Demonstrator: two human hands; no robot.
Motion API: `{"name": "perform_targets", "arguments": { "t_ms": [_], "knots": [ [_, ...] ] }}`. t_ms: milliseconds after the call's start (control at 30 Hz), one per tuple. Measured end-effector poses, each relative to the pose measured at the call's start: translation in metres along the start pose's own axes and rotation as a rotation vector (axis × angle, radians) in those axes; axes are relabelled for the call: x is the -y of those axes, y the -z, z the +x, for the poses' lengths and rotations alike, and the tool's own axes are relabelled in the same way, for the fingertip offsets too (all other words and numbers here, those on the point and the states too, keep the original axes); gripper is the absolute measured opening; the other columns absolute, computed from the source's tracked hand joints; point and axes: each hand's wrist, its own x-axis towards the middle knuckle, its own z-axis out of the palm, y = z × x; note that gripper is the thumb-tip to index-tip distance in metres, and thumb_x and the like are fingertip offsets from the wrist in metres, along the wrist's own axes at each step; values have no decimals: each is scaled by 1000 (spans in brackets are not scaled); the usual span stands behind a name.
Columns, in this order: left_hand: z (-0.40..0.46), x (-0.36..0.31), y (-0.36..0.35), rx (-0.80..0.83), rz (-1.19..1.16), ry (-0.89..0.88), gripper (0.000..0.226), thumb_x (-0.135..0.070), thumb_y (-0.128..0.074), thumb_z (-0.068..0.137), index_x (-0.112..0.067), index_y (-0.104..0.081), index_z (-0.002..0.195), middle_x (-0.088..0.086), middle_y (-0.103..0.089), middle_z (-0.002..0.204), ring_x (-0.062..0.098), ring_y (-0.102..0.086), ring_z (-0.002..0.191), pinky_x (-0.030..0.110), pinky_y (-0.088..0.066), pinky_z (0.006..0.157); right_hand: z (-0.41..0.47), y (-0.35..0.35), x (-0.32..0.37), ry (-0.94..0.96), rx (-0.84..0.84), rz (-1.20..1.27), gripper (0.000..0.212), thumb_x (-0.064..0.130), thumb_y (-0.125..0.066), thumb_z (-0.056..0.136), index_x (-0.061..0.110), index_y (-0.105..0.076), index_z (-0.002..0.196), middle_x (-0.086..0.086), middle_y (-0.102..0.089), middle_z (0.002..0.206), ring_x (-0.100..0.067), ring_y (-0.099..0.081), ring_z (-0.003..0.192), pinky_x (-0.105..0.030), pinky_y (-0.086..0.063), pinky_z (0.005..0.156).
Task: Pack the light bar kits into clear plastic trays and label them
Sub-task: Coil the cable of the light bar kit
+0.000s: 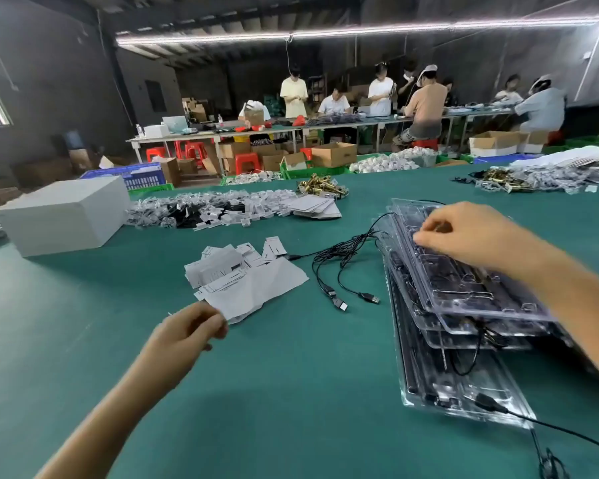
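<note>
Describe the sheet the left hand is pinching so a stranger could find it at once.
Start on the green table and find the pile of small white labels left of the stack of clear trays. The sheet lies at the pile's near edge, its corner pinched by the left hand. It is far larger than the labels and looks blank and crumpled.

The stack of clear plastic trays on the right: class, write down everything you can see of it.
The stack of clear plastic trays lies on the green table, fanned unevenly rather than squared. The trays are long, transparent and glossy, with moulded compartments. Dark bars and black cables show inside; several cables spill leftward, ending in USB plugs, and one trails off the near end. The right hand rests its fingertips on the top tray's far end. The left hand pinches a white paper sheet apart from it.
</note>
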Motion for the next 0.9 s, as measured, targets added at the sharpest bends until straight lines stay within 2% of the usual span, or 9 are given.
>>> {"name": "perform_targets", "arguments": {
  "t_ms": [133,200,267,333,467,567,667,767,900],
  "knots": [
    [49,20,-42,-109,158,105,17,-14,-58,91,-20,-63,76,-3,-68,75,20,-62,79,30,-48,73,60,-29,-8,-220,52,-260,56,55,-52,91,11,-36,60,-5,-40,60,-21,-42,55,-29,-35,54],
    [59,35,-57,-163,97,135,18,-13,-57,91,-20,-62,75,-2,-67,75,19,-60,77,24,-44,68,76,-50,-14,-381,184,-298,72,74,-50,80,2,-51,83,-21,-56,98,-34,-56,91,-44,-46,78],
    [60,50,-59,-233,8,197,20,-14,-57,90,-22,-63,73,-4,-66,71,19,-59,73,23,-43,63,84,-66,-20,-553,249,-338,99,79,-56,70,6,-43,135,-32,-23,149,-53,-26,133,-68,-24,103],
    [58,59,-57,-298,-95,229,19,-15,-57,90,-22,-64,74,-5,-67,69,14,-61,69,24,-44,59,88,-72,-13,-649,275,-305,109,71,-67,68,12,-25,149,-31,0,155,-56,-7,139,-72,-12,106],
    [55,68,-46,-302,-175,229,17,-10,-56,92,-16,-65,78,-3,-68,69,7,-61,59,28,-45,56,87,-73,-6,-651,277,-308,107,47,-74,77,11,-8,152,-28,-2,156,-54,-6,140,-71,-12,108],
    [55,73,-46,-308,-219,252,18,-8,-55,92,-13,-66,79,1,-68,68,9,-61,59,28,-47,57,76,-68,3,-563,327,-361,87,45,-74,78,7,-29,143,-27,-24,151,-53,-20,137,-68,-24,107],
    [55,74,-48,-272,-214,257,19,-9,-56,92,-13,-67,78,1,-68,68,11,-60,59,29,-47,59,59,-61,12,-310,320,-392,44,32,-71,81,9,-45,108,-15,-58,111,-36,-57,104,-44,-50,85],
    [56,77,-48,-261,-221,261,19,-9,-56,91,-14,-67,77,0,-68,68,10,-59,58,29,-46,58,45,-56,25,-137,293,-432,21,4,-51,81,7,-43,100,-2,-48,72,-15,-47,59,-25,-33,45],
    [55,76,-48,-242,-218,260,20,-11,-56,90,-16,-67,74,0,-68,69,9,-58,57,29,-46,58,44,-39,48,11,149,-447,18,0,-46,81,13,-34,84,-1,-44,69,-13,-42,54,-26,-29,43]
  ]
}}
